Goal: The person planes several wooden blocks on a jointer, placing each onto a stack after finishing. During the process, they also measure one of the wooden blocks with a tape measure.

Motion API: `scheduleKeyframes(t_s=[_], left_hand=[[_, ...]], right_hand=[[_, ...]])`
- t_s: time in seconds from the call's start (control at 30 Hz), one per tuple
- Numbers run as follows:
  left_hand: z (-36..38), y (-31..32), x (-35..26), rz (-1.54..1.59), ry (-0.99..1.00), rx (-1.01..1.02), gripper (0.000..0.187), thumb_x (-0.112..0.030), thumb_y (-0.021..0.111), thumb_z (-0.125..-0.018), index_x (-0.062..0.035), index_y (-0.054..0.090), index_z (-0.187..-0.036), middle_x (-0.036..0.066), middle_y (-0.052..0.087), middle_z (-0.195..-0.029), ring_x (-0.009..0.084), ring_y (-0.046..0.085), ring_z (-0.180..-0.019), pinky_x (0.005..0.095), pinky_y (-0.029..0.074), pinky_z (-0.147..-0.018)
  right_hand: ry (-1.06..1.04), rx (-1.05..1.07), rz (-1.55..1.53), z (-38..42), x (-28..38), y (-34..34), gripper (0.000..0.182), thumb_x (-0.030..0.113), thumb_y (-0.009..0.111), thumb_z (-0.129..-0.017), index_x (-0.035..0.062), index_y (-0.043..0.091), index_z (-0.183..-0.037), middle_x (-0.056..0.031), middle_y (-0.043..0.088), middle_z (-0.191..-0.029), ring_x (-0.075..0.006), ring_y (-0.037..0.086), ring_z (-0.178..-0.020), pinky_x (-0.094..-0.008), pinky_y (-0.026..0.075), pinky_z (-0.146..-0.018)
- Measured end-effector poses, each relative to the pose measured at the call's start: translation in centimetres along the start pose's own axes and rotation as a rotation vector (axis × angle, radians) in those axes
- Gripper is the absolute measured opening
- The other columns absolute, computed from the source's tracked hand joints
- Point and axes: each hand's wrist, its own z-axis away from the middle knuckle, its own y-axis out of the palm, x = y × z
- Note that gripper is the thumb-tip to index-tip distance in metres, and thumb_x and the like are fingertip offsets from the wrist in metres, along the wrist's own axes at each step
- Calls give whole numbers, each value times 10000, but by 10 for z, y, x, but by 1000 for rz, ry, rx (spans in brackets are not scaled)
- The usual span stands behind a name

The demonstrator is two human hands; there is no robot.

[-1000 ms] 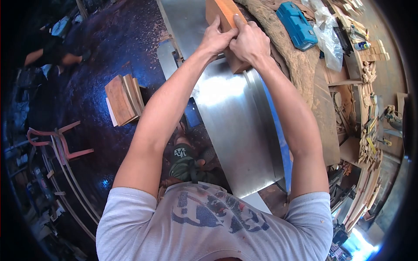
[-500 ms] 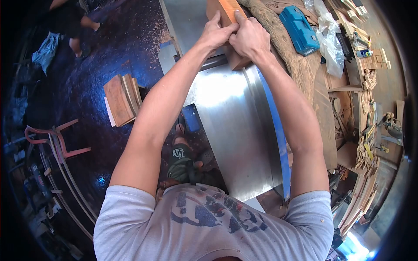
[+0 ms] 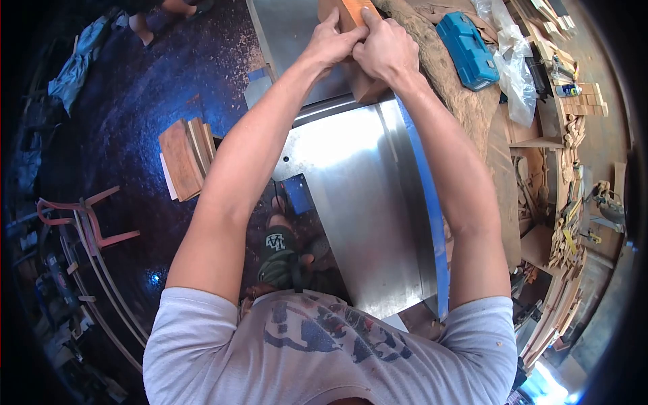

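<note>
A reddish-brown wooden block (image 3: pixel 367 86) stands at the far end of a shiny steel jointer bed (image 3: pixel 358 229), close to its right-hand fence side. My left hand (image 3: pixel 329 43) is closed on the block's left side, with the thumb near its top. From the right, my right hand (image 3: pixel 390 51) grips the same block, thumb on its upper face and fingers wrapped over. My two hands touch. The block's far end runs out of the top of the view. A dark slot crosses the bed just on my side of the block.
Stacked boards (image 3: pixel 183 156) stand left of the machine. A red stool frame (image 3: pixel 101 223) lies farther left. Along the right are a large rough slab (image 3: pixel 466 121), a teal tool case (image 3: pixel 467 50), clear plastic (image 3: pixel 518 74) and wood offcuts. Another person's legs (image 3: pixel 142 28) show at top left.
The block and both my hands have slid slightly away from me along the bed, baring more of the slot. The person at top left has moved upward in view.
</note>
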Motion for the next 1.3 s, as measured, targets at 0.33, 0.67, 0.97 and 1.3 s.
scheduleKeyframes(t_s=[0.33,0.67,0.97,1.3], left_hand=[[-42,-16,3,14,22,-61,1166,-334,840,-841,152,113,-1611,336,573,-1438,329,626,-1297,361,525,-1062],[183,-86,-76,40,344,-223,608,-235,639,-1052,11,429,-1567,202,603,-1454,288,635,-1283,402,572,-1029],[410,7,-78,253,233,269,693,-447,735,-995,36,552,-1456,139,653,-1279,159,619,-1122,319,502,-944],[508,56,-99,116,74,386,734,-393,786,-932,85,545,-1435,131,568,-1249,211,616,-1153,329,552,-902]], right_hand=[[42,-37,-24,-38,7,9,760,234,636,-806,140,496,-1547,-278,685,-1260,-457,662,-1183,-542,522,-1034],[162,173,-811,47,-15,-80,947,242,841,-779,12,416,-1593,-232,672,-1356,-313,696,-1188,-406,563,-1019],[234,234,-2182,378,-14,-71,772,284,662,-967,-59,335,-1577,-229,500,-1553,-352,568,-1371,-462,468,-1150],[279,310,-2386,503,-2,-65,672,384,545,-1033,-42,419,-1537,-266,595,-1443,-388,643,-1273,-527,517,-1099]])
